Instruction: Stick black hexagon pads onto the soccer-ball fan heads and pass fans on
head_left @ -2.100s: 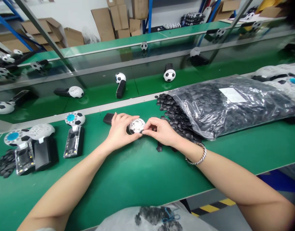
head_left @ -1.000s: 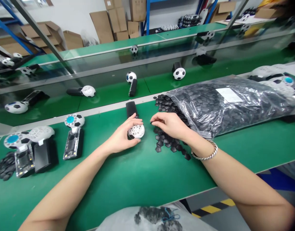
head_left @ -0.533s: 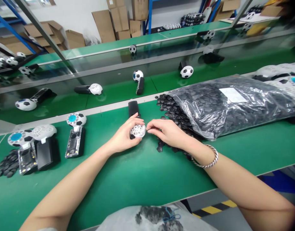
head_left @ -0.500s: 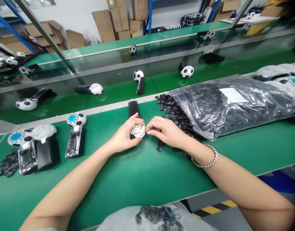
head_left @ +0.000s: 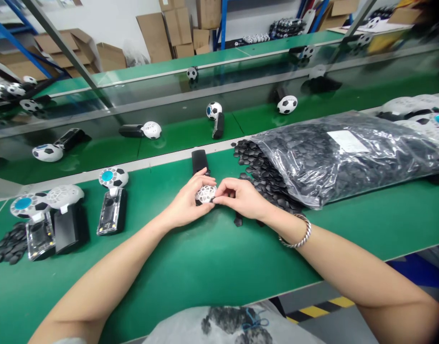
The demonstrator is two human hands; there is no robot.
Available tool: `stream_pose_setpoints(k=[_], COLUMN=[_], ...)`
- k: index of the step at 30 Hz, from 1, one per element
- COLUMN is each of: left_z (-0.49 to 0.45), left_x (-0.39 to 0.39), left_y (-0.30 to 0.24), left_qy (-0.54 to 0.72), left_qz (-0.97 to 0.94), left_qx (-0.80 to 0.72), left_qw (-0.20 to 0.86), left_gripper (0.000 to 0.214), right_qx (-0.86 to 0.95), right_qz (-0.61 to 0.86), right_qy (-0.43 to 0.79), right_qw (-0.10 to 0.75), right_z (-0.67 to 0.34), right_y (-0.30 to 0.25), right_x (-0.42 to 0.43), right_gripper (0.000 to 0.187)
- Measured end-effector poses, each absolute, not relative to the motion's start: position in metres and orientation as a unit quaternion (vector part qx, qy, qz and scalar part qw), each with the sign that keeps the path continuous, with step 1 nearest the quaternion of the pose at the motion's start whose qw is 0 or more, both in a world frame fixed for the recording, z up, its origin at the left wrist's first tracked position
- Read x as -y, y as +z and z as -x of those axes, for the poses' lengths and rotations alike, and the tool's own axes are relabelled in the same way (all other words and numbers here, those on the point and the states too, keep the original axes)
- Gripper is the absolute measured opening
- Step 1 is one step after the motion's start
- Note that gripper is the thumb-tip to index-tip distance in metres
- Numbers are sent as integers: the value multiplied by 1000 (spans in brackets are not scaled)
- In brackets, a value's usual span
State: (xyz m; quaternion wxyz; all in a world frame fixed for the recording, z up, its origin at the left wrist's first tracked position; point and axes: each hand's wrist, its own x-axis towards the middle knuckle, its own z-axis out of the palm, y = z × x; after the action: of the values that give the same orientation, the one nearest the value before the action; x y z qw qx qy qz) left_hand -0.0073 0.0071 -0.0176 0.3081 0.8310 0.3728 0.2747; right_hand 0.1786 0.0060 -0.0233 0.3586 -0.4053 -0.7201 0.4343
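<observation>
My left hand (head_left: pixel 191 198) is wrapped round the white soccer-ball head of a unit (head_left: pixel 206 194), whose black handle (head_left: pixel 200 161) points away from me on the green bench. At the ball's right edge, the thumb and fingertips of my right hand (head_left: pixel 237 197) are pinched together, touching the ball. A small black piece seems to be between them, mostly hidden by the fingers. Right of that hand, loose black pentagon pieces (head_left: pixel 257 165) spill from the mouth of a clear plastic bag (head_left: pixel 348 157).
At left stand several ball-headed units (head_left: pixel 112 210) beside a small heap of black pieces (head_left: pixel 11 243). Beyond the bench's pale edge, a green conveyor (head_left: pixel 176 143) carries more such units. Cardboard boxes (head_left: pixel 178 28) stand at the back.
My right hand has moved left, bringing its pinched fingertips onto the ball's edge. Nearer conveyor units have shifted right; those on the farther strip have shifted left.
</observation>
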Motion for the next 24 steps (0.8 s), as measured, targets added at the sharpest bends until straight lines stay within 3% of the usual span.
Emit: stream_pose_setpoints(k=[10,12,15,17,20,24], left_z=[4,4,2,-2,-5,4], left_x=[-10,-9,-5,-1,1,-3], left_y=[-21,-22,-25,-27,-26,-19], left_qy=[287,287,317,330,313,278], left_qz=[-830,-833,-816,-791,-751,-750], left_qx=[-365,-354,-383,-448,-535,-527], left_qw=[308,314,294,255,229,288], left_gripper=[33,32,29,39,58,49], right_qx=[710,737,782,789,799,811], right_qz=[434,464,550,585,583,560], right_qy=[457,411,228,146,136,152], right_qw=[314,270,182,114,57,76], right_z=[-179,-189,-208,-217,-220,-217], right_y=[-23,-17,-8,-7,-9,-11], right_x=[-13,-19,-26,-28,-29,-29], right_gripper=[12,11,13,17,11,5])
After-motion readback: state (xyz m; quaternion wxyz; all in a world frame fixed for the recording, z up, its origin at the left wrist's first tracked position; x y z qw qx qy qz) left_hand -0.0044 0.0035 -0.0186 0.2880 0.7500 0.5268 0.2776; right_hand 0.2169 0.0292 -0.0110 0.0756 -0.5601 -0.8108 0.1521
